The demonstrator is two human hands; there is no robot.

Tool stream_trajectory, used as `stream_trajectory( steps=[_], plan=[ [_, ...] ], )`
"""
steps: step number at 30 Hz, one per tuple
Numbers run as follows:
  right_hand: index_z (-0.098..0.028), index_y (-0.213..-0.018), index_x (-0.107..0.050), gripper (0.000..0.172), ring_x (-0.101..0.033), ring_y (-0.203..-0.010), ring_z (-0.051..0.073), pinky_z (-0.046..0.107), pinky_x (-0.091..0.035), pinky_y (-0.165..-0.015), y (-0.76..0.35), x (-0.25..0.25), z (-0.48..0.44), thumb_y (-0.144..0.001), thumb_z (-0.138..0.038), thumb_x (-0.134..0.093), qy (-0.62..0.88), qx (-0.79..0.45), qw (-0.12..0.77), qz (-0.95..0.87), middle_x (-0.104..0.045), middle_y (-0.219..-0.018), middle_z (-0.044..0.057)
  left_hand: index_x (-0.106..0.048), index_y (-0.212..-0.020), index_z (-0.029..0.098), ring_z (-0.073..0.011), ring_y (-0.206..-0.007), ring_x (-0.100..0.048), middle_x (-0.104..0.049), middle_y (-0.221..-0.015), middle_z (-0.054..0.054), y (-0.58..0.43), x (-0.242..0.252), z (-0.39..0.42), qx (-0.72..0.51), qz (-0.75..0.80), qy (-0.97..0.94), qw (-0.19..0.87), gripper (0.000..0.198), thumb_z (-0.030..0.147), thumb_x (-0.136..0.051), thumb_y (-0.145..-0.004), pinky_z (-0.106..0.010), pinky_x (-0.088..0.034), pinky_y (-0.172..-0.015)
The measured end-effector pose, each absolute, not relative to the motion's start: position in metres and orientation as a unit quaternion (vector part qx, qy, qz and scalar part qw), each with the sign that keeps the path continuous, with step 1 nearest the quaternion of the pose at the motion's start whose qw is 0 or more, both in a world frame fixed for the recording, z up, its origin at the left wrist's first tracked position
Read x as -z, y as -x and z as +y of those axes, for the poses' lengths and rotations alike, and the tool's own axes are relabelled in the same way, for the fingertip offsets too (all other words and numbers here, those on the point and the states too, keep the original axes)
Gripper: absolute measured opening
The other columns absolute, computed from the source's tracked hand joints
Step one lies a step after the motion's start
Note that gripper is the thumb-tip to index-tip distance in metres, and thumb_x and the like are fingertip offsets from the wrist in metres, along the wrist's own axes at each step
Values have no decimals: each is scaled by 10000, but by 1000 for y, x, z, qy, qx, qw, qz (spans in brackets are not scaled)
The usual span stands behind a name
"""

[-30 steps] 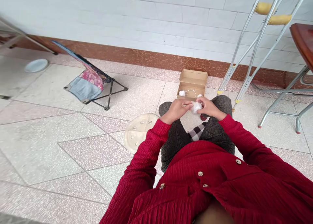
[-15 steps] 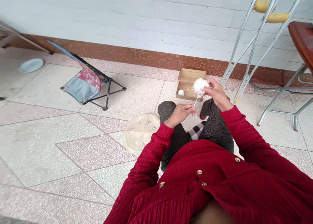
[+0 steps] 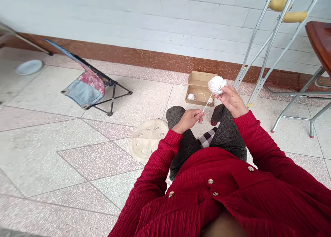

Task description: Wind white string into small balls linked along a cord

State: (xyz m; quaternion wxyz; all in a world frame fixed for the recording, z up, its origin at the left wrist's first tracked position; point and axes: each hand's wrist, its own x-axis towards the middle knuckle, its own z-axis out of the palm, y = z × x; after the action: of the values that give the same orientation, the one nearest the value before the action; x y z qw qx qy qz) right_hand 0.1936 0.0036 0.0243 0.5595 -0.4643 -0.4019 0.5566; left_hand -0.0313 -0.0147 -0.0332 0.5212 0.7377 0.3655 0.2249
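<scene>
My right hand (image 3: 231,98) is raised above my right knee, fingers closed round a white ball of thread (image 3: 216,84). A thin white strand (image 3: 207,106) runs down from the ball to my left hand (image 3: 190,119), which pinches its end over my left knee. Both arms are in red sleeves. Behind the hands an open cardboard box (image 3: 199,88) lies on the floor with a smaller white ball of thread (image 3: 191,97) and loose thread inside.
A round cream tray (image 3: 147,139) with small pieces on it lies on the tiled floor left of my knee. A folding stool (image 3: 89,83) stands further left, a white plate (image 3: 29,67) beyond it. Metal crutches (image 3: 269,40) lean on the wall; a chair (image 3: 318,64) stands at right.
My hands were together over my knees on the ball. My right hand has lifted the ball up and away, drawing a strand out from my left hand's pinch.
</scene>
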Motion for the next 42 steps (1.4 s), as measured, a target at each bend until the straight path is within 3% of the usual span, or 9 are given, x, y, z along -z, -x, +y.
stream_trajectory(
  steps=[3,7,13,18,22,26,31,37,42],
  plan=[
    [-277,-1031,-539,444,-611,-1018,236,375,-579,-773,-197,-38,5,-711,-505,-746,463,-527,556,-445,-637,-1091,44,-665,-672,156,-157,-826,-672,-736,-814,-44,35,32,-14,-214,349,-755,512,411,367,-481,-972,-257,-483,-808],
    [-266,-1058,-538,484,-597,-947,214,354,-551,-745,-204,-26,19,-669,-398,-795,525,-409,541,-515,-590,-1092,36,-719,-764,154,-154,-830,-674,-752,-860,-37,38,25,-17,-206,336,-760,516,364,351,-495,-972,-266,-485,-831],
    [-211,-955,-565,451,-537,-814,183,356,-489,-739,-206,26,17,-569,-247,-795,638,-260,395,-607,-536,-1052,42,-752,-838,158,-169,-845,-684,-766,-858,-28,43,8,-14,-225,351,-766,489,322,346,-521,-960,-272,-492,-826],
    [-224,-956,-563,445,-520,-716,145,282,-453,-657,-188,37,-21,-570,-233,-785,523,-530,286,-603,-574,-920,-14,-767,-833,167,-172,-826,-673,-762,-869,-35,53,4,5,-249,387,-787,411,272,294,-547,-931,-278,-487,-801],
    [-200,-1010,-626,486,-591,-801,145,244,-472,-688,-192,22,-33,-564,-212,-818,401,-718,260,-507,-636,-925,-3,-766,-856,173,-183,-868,-673,-764,-918,-56,50,9,5,-262,348,-801,412,224,306,-598,-921,-291,-493,-831],
    [-192,-1057,-663,560,-618,-813,148,225,-487,-673,-203,7,-35,-531,-210,-854,354,-767,282,-455,-671,-962,15,-761,-899,168,-186,-845,-666,-762,-904,-63,42,11,-1,-248,337,-804,423,229,300,-578,-940,-301,-490,-818],
    [-237,-1283,-609,776,-644,-1049,222,308,-551,-825,-201,-14,-38,-547,-259,-853,315,-763,370,-426,-654,-1239,60,-743,-848,149,-177,-815,-653,-746,-844,-38,37,21,-1,-254,367,-776,447,278,299,-532,-948,-283,-480,-801],
    [-261,-1139,-616,547,-646,-945,224,377,-603,-748,-203,-23,-10,-627,-299,-806,447,-611,480,-443,-647,-1140,39,-714,-742,155,-148,-747,-607,-704,-763,-9,28,35,-14,-219,356,-760,498,352,370,-524,-946,-262,-444,-760],
    [-223,-962,-586,480,-581,-812,171,318,-553,-647,-194,13,8,-527,-246,-788,580,-449,463,-498,-570,-1039,19,-677,-696,161,-134,-684,-540,-630,-678,4,25,18,-17,-211,341,-778,483,378,395,-519,-947,-255,-398,-695]
  ],
)
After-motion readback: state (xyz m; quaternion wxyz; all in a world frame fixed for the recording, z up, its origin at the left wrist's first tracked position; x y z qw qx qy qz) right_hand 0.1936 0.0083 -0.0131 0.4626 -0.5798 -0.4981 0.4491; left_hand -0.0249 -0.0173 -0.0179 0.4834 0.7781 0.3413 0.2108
